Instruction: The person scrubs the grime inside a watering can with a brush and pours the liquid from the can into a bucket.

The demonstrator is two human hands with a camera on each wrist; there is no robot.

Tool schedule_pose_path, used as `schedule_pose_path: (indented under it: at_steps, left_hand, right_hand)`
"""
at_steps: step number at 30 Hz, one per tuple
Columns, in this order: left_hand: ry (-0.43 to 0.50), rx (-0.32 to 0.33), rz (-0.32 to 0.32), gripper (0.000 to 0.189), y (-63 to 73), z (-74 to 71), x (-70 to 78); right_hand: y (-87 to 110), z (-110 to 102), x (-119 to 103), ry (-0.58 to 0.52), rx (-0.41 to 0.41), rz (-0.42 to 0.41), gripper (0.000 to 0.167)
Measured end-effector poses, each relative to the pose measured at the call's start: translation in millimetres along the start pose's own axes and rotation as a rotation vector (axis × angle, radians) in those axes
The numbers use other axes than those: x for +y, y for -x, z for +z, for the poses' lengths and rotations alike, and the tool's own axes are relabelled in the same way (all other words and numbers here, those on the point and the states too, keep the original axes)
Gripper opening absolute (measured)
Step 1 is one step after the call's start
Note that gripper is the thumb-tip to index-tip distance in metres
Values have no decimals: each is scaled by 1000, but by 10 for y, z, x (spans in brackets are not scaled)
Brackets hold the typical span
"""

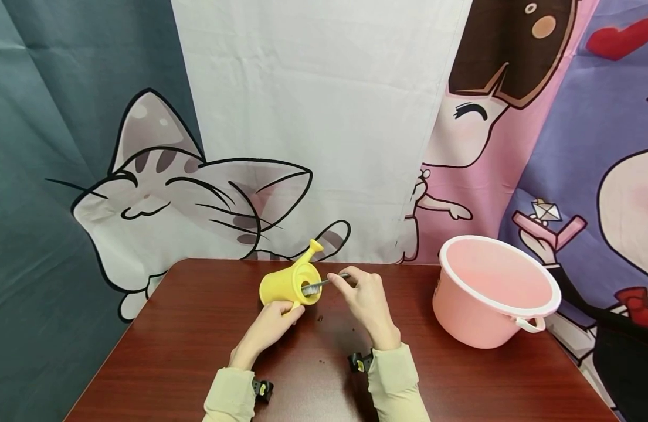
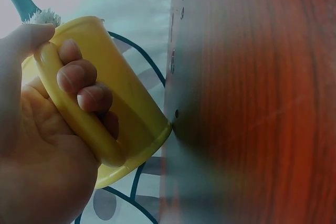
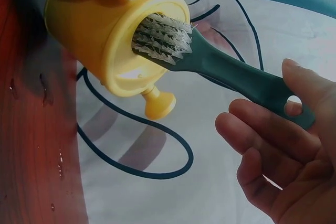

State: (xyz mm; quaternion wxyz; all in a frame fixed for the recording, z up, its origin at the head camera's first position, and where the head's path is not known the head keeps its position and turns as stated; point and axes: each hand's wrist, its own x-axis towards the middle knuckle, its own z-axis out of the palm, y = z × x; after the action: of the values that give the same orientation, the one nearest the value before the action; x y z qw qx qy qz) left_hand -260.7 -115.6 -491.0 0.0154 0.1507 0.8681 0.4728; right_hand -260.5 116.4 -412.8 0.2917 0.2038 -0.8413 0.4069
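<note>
A yellow toy watering can [image 1: 278, 286] is held tilted on its side over the table, its mouth toward the right. My left hand [image 1: 271, 325] grips its handle; in the left wrist view the fingers [image 2: 77, 77] curl round the handle [image 2: 71, 108], and the can's base edge meets the table. My right hand [image 1: 367, 299] pinches the end of a dark green scrubbing brush [image 3: 236, 74] between thumb and fingers. The brush's pale bristles [image 3: 163, 38] are at the can's opening, partly inside. The can's spout [image 1: 309, 252] points up and away.
A pink basin [image 1: 474, 316] with a white rim and handle stands at the right on the dark red wooden table [image 1: 197, 346]. Small water drops [image 1: 320, 318] lie on the tabletop near the can. A printed cartoon curtain [image 1: 324, 117] hangs behind the table.
</note>
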Motion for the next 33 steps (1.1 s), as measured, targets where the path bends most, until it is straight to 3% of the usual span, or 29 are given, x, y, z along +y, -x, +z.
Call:
schedule_pose_path:
  at_steps: [33]
  left_hand:
    - [2,14,22,46,-6,7,9]
  right_hand:
    - [0,-78,44,-79,16,19,16]
